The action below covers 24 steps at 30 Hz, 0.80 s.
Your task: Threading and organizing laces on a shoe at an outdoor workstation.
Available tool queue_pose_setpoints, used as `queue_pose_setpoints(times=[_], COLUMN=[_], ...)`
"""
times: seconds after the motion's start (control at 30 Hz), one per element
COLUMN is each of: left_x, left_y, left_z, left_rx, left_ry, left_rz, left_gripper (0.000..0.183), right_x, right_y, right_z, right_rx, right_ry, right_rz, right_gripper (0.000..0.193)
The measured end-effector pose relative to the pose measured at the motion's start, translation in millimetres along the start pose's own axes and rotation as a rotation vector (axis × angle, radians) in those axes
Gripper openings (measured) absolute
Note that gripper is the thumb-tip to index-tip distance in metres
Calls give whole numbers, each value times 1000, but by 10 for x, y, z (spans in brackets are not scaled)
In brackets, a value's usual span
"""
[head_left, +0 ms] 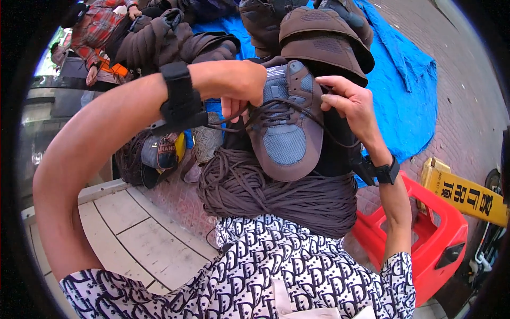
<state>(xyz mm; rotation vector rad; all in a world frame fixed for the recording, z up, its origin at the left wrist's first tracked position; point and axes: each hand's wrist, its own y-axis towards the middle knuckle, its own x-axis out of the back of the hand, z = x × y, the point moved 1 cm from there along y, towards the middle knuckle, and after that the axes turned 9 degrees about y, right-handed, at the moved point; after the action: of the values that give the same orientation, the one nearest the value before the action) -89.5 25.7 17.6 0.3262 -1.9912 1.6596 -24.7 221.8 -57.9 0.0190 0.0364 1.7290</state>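
Observation:
A grey-brown lace-up shoe (286,149) with blue mesh at the toe and tongue lies in front of me, toe towards me. Dark shoelaces (276,110) cross its front loosely. Closed at the shoe's left side, my left hand (243,87) grips a shoelace, and its slack hangs below the fingers. On the other side my right hand (348,103) is beside the shoe's edge, thumb and index finger apart with nothing visible between them. A lace strand runs below that hand to the right. Across my lap lies a thick bundle of brown laces (265,186).
More brown shoes (324,40) are heaped beyond, on a blue tarp (409,101). To the right stand a red plastic stool (425,250) and a yellow sign (465,194). A dark bag (143,159) sits left. Another person in a plaid shirt (98,26) is at upper left.

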Motion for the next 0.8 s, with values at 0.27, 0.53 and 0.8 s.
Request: queue_pose_setpoints(times=[0.27,0.53,0.8], left_x=[-196,-353,-289], left_y=[21,28,151], left_z=[61,104,70], left_rx=[-336,-719,-721], left_ry=[572,633,245], left_rz=[-598,-1042,-1259], left_gripper=[16,11,12], right_x=[101,65,85], right_y=[21,26,23], right_z=[-39,-136,-122], right_rx=[-137,243,-77], right_ry=[-64,-223,-96], right_rz=[138,89,-1], right_gripper=[16,16,13])
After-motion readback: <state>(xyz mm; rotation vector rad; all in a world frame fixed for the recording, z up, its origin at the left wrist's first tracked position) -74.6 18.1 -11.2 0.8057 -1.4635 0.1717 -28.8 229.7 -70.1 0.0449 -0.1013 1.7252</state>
